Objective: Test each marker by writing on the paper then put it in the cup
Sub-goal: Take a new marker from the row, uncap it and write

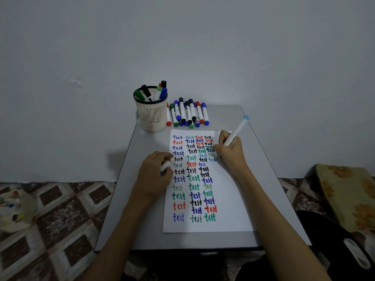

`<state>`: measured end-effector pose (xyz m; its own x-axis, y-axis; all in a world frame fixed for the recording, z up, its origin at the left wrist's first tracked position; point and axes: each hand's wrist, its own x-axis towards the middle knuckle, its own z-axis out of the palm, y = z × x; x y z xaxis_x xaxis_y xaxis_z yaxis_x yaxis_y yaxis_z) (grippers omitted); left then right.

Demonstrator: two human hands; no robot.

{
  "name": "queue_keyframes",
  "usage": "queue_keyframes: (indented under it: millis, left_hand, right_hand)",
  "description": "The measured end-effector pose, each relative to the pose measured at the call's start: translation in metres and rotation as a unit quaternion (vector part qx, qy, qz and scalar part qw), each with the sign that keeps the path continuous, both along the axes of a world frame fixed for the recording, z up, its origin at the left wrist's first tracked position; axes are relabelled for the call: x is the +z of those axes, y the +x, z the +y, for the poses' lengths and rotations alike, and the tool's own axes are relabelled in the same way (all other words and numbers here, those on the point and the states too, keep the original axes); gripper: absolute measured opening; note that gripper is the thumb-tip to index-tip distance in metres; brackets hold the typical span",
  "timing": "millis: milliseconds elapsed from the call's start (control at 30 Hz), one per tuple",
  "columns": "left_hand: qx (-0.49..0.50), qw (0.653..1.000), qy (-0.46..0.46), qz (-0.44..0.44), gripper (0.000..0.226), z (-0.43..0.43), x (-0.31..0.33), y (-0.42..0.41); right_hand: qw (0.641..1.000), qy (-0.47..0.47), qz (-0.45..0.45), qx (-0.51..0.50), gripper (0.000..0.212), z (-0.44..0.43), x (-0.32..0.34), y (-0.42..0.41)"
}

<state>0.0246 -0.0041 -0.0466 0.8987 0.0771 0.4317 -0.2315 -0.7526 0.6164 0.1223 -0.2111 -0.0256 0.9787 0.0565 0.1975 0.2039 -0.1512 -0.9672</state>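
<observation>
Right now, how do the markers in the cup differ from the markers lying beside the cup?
The markers in the cup stand tilted, leaning on the rim of the cup; the markers beside the cup lie flat on the table. The markers in the cup are fewer than the markers beside the cup. Both groups mix blue, green, black and red caps.

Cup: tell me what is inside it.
Markers stand leaning in the cup, with green, black, blue and red caps above the rim. Their lower barrels and the cup's bottom are largely hidden by its wall.
</observation>
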Motion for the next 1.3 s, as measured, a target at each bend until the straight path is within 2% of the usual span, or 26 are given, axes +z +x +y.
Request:
queue_keyframes:
  millis: [133,267,367,433,567,667,700,767,833,933,1033,1300]
  left_hand:
    - [0.032,0.999,-0.033,-0.017,0.033,0.002,-0.002,-0.001]
    - [0.054,0.998,-0.003,-0.019,0.031,0.003,-0.004,0.0]
    - [0.076,0.996,0.041,-0.028,0.019,0.005,-0.006,0.001]
    - [0.07,0.996,0.034,-0.038,0.018,0.005,-0.005,0.001]
    - [-0.001,0.998,-0.021,-0.056,0.023,-0.004,0.007,-0.007]
    - [-0.022,0.995,-0.084,-0.046,0.027,-0.004,0.012,-0.012]
    - [-0.02,0.992,-0.123,-0.037,0.028,-0.003,0.013,-0.013]
    - [-0.017,0.98,-0.198,-0.012,0.027,0.002,0.013,-0.014]
    - [-0.029,0.971,-0.236,0.011,0.024,0.005,0.013,-0.014]
    - [-0.048,0.968,-0.246,0.031,0.024,0.007,0.011,-0.013]
    - [-0.058,0.966,-0.25,0.037,0.026,0.007,0.01,-0.013]
    - [-0.076,0.97,-0.23,0.032,0.029,0.007,0.011,-0.012]
  right_hand:
    - [1.0,0.018,0.006,0.005,0.032,-0.002,0.001,-0.001]
    - [0.995,0.095,0.006,0.006,0.031,-0.007,0.004,-0.003]
    - [0.99,0.139,0.016,0.022,0.03,-0.007,0.006,-0.003]
    - [0.983,0.175,0.031,0.045,0.028,-0.008,0.007,-0.003]
    - [0.952,0.266,0.08,0.129,0.023,-0.006,0.011,-0.004]
    - [0.906,0.32,0.128,0.246,0.008,0.0,0.012,-0.008]
    - [0.894,0.327,0.147,0.269,0.013,0.002,0.012,-0.01]
    - [0.888,0.32,0.166,0.286,0.021,0.004,0.012,-0.012]
    - [0.903,0.294,0.153,0.273,0.015,0.005,0.012,-0.014]
    - [0.921,0.272,0.135,0.245,0.005,0.005,0.011,-0.012]
    - [0.926,0.258,0.13,0.244,0.012,0.004,0.009,-0.011]
    - [0.926,0.201,0.134,0.289,0.014,0.011,0.008,-0.019]
